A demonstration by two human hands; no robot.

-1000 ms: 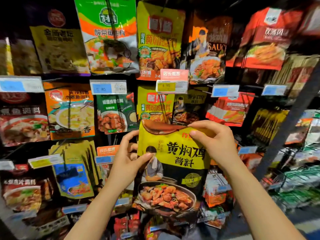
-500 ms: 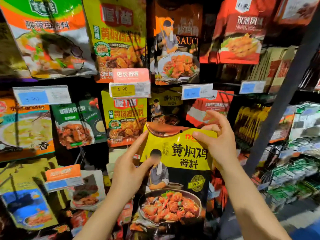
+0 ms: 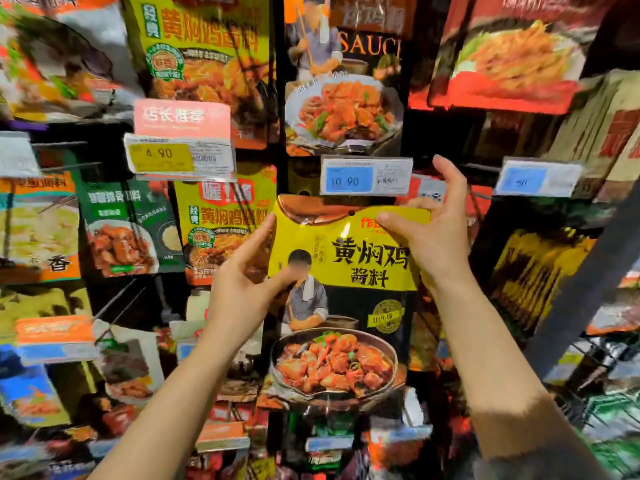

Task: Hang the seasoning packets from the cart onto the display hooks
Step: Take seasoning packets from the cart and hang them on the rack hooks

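Head: packet (image 3: 341, 292) upright, long axis vert.

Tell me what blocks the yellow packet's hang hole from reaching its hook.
The blue 10.90 price tag sits right above the yellow packet, just above its hang hole. The hook itself isn't visible, so whether the tag blocks it can't be told. The left hand and right hand hold the packet's upper edges.

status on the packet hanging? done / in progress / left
Done: the rows of hung packets around the gap are already filled. In hand: one yellow-and-black packet, pinched at its top by the right hand and steadied at its side by the left hand, its hang hole just under the 10.90 price tag. Left: threading it onto the hook, which isn't visible. The cart is out of view.
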